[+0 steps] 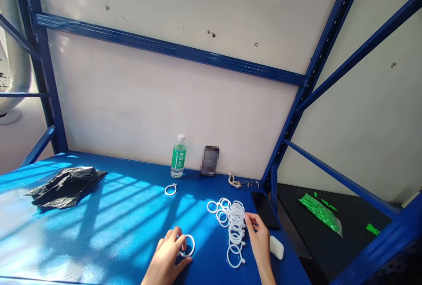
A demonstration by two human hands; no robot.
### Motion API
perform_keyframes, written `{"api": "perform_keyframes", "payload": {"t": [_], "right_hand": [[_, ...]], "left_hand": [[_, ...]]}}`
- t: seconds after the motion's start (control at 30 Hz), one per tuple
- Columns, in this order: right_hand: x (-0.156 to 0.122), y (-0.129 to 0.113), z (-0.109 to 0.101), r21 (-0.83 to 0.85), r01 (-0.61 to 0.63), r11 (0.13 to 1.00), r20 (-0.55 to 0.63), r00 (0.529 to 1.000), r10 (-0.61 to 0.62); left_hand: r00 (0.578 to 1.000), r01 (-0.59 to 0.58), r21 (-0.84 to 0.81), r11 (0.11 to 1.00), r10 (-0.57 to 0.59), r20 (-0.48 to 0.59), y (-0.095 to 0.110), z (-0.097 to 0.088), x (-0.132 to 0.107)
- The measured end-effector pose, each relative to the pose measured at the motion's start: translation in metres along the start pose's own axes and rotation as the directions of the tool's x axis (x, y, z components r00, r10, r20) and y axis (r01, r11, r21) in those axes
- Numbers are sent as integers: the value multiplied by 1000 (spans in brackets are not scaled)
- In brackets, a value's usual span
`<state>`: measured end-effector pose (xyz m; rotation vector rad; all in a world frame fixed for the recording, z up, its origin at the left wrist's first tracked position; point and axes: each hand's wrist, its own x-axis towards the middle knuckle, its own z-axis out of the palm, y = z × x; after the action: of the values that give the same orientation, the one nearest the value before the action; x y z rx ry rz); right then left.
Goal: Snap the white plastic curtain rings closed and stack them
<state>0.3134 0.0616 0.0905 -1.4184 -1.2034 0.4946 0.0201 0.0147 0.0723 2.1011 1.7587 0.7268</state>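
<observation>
1. Left hand (171, 250): thumb and fingertips spread at the left and near edges of 1 white ring (194, 246); cannot tell whether they grip it. Ring lies near the front of the blue table (121, 232).
2. Right hand (257, 232): fingertips touching the right edge of the pile (236, 221); cannot tell whether they are clamped on any ring.
3. Pile: white rings, overlapping in a long cluster, between the 2 hands; knobs visible on several.
4. Spare ring (170, 195): 1, white, lying apart, just before the bottle (178, 157).
5. Bottle: 1, upright, green label, white cap, at the wall.
6. Phone (265, 210): 1, black, flat, right of the pile.
7. Case (276, 247): 1, white, beside the right hand.
8. Bag (69, 188): 1, black, crumpled, far left.
</observation>
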Motion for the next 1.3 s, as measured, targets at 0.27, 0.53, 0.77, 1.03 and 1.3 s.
{"api": "perform_keyframes", "payload": {"t": [0.27,0.53,0.77,1.03,1.3], "right_hand": [[0,4,0,-40,-19,999,-9,1000,19],[0,7,1,-52,-26,998,0,1000,26],[-14,-19,2,-67,138,988,-26,990,-140],[-58,-56,32,90,220,971,288,928,-237],[-76,-50,51,195,130,972,387,901,-198]], "left_hand": [[987,-128,-210,969,104,-121,-10,8,3],[991,-112,-578,808,47,-127,13,-2,3],[987,50,-920,389,-163,-15,30,4,6],[945,98,-980,173,-326,37,53,3,5],[983,2,-977,214,-180,-38,55,6,-1]]}}
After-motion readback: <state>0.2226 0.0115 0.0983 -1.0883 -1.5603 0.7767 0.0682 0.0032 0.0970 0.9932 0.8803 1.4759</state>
